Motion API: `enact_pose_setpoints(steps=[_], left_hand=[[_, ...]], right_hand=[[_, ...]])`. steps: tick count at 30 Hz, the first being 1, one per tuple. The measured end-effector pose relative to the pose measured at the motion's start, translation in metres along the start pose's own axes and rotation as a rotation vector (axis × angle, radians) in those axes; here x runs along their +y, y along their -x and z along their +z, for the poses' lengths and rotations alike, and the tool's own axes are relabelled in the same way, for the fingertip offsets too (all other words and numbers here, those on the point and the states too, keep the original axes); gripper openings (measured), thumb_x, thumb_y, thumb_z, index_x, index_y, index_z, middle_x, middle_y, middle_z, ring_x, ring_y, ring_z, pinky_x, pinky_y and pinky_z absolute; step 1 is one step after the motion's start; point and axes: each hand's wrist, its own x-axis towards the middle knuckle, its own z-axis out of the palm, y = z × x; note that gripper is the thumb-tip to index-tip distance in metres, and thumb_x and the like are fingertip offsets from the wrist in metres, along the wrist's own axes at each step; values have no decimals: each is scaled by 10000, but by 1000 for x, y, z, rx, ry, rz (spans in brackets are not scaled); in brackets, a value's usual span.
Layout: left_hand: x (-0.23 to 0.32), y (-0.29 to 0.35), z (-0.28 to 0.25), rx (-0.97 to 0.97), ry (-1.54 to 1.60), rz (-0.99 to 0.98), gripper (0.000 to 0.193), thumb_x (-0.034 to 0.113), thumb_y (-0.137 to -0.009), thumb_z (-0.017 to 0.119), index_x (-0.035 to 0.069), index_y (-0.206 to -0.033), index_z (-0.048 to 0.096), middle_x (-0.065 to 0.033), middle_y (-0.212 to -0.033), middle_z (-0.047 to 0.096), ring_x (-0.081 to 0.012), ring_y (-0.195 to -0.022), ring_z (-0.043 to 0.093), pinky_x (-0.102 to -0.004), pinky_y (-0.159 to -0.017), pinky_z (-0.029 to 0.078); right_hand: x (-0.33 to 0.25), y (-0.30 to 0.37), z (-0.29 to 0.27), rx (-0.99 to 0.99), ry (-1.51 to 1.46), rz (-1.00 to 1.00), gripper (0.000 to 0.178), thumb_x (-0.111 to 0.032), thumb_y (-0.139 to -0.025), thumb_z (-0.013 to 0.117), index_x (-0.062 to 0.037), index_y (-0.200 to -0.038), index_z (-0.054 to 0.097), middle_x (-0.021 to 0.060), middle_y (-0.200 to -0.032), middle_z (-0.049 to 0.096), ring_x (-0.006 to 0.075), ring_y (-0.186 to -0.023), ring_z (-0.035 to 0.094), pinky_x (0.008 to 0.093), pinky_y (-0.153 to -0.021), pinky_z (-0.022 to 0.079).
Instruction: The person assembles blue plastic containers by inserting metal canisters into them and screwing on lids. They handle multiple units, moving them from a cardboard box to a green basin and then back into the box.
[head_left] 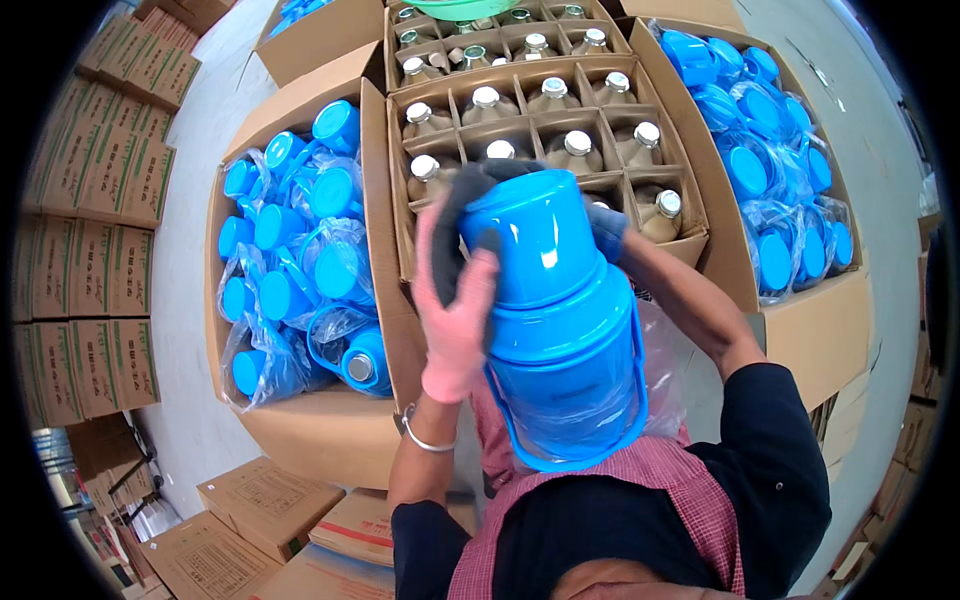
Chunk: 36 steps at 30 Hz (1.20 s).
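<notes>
A large blue thermos flask with a cup-shaped lid and a carrying handle is held close before my chest, its lid end pointing away from me. My left hand, in a pink and black glove, wraps round the left side of the lid. On the far right side of the lid is my right hand in a dark bluish glove; the flask hides most of its fingers. Clear plastic wrap hangs beside the flask body. Just beyond my hands, a divided carton holds several bottle-shaped liners with white caps.
At the left stands an open carton of blue flask parts in plastic bags. Another open carton with bagged blue parts is at the right. Closed boxes lie at lower left; stacked cartons line the left side.
</notes>
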Motion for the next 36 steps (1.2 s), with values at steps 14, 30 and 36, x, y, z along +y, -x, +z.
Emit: enact_pose_setpoints(steps=[14, 30, 36], left_hand=[[-22, 13, -5, 348, 60, -88, 261, 58, -834, 585, -15, -1078, 528, -16, -856, 554, -76, -691, 540, -214, -560, 442], [6, -6, -61, 124, -30, 7, 618, 104, -779, 672, 27, -1320, 384, -102, -1176, 480, -172, -1042, 510, -278, -827, 478], [-5, 36, -111, 359, 174, -58, 641, 55, -701, 706, 6, -1289, 455, -85, -1153, 529, -153, -1005, 521, -272, -863, 449]], right_hand=[[-63, 64, 22, 156, 205, -390, 544, -272, -858, 569, -8, -1306, 409, 127, -1233, 503, 214, -1119, 486, 322, -947, 386], [-131, 27, 52, -9, 902, -854, 803, -350, -678, 771, -62, -1332, 404, 163, -1279, 470, 336, -1174, 442, 390, -962, 373], [-113, 29, 33, -324, 307, -411, 512, -153, -832, 641, 12, -1281, 456, 135, -1191, 565, 231, -1095, 545, 335, -943, 423]])
